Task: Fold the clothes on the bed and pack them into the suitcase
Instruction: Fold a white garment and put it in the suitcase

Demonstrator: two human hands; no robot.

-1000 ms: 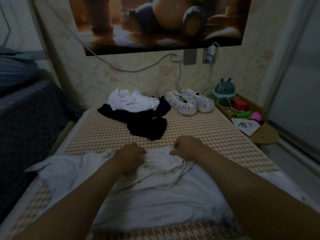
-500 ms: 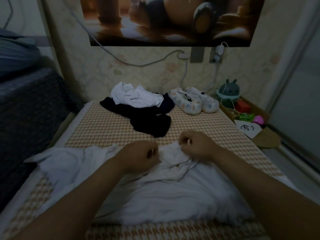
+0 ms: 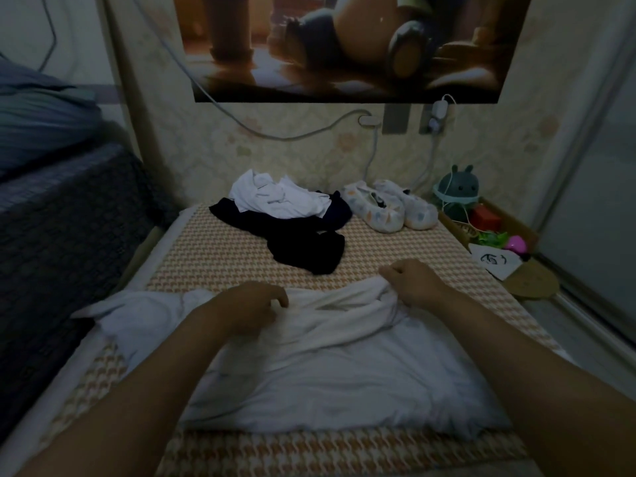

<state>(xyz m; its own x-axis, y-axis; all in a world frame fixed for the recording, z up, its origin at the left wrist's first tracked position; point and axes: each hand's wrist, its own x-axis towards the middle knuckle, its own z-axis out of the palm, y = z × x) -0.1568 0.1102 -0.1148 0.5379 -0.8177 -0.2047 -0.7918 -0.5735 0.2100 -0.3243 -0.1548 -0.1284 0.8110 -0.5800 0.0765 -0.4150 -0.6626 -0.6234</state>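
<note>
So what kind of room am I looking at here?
Probably a small home bedroom. A bed with a houndstooth mat holds a white garment and a pile of dark clothes. A poster hangs above, with a charger plugged in below it.

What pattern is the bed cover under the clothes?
The bed cover is orange-and-cream houndstooth, clearest in the head view.

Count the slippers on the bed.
2. They sit side by side at the far end of the bed, just right of the clothes pile: one slipper nearer the pile, the other slipper beyond it. The pile could hide more.
</note>
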